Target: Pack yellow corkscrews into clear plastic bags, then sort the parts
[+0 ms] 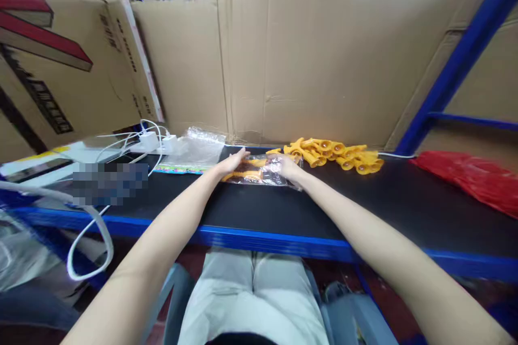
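A clear plastic bag (pixel 272 179) with yellow-orange plastic pieces (pixel 247 175) inside lies on the black shelf top, between my two hands. My left hand (pixel 233 163) is closed on the bag's left end, its fingers pointing up and to the right. On the right end, my right hand (pixel 286 167) grips the crinkled film, and part of its fingers is hidden. Just beyond that hand is a pile of yellow-orange plastic pieces (pixel 324 152) with round, cup-like ends. A stack of flat clear bags (pixel 194 151) with a colourful lower edge lies left of my left hand.
White chargers and cables (pixel 149 143) clutter the left side, with one cable (pixel 109 248) looping over the blue front edge (pixel 267 240). A red bag (pixel 465 178) lies at the far right. Cardboard (pixel 324 64) walls the back, and a blue post (pixel 453 64) slants up at right.
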{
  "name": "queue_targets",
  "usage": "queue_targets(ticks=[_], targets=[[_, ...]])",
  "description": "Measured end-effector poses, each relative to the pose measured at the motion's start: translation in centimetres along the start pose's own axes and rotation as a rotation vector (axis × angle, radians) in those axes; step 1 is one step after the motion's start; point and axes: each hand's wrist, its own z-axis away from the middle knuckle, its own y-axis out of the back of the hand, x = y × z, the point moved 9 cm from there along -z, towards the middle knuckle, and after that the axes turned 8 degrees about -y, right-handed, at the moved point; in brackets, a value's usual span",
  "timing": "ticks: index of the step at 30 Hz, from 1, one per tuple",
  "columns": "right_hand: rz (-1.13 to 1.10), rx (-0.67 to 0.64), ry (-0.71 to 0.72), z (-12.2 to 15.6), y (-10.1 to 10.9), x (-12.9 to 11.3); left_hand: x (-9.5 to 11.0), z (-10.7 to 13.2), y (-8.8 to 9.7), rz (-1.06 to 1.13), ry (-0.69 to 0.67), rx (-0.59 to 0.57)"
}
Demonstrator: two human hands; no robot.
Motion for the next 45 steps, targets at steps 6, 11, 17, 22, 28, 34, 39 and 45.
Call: queue_targets(ticks=[6,11,17,22,28,34,39,45], targets=[[0.009,0.018,0.012,0.1,-0.1,-0.3,1.1,0.3,-0.6,-0.266,0.005,-0.102],[-0.007,-0.061,-0.084,0.2,-0.5,0.3,1.5,0.8,-1.1,-0.435,0.077,-0.173],[0.176,-0.109,-0.051,0.2,0.7,-0.9,-0.1,0.6,-1.1,-0.451,0.107,-0.195],[0.442,0.372,0.022,-0.9,7.5,-0.6,-0.9,1.1,-0.2,-0.477,0.156,-0.207],[0.846,0.209,-0.055,-1.8,6.9,2.5,-1.1,1.8,0.4,-0.492,0.166,-0.267],[0.94,0.22,-0.107,-1.7,5.8,2.4,-0.9,2.1,0.8,-0.523,0.177,-0.27],[0.593,0.438,-0.016,-1.4,8.6,0.6,-1.4,1.8,0.7,-0.518,0.144,-0.262],[0.383,0.722,0.256,1.3,12.5,-3.9,-2.0,1.5,0.6,-0.503,0.149,-0.252]])
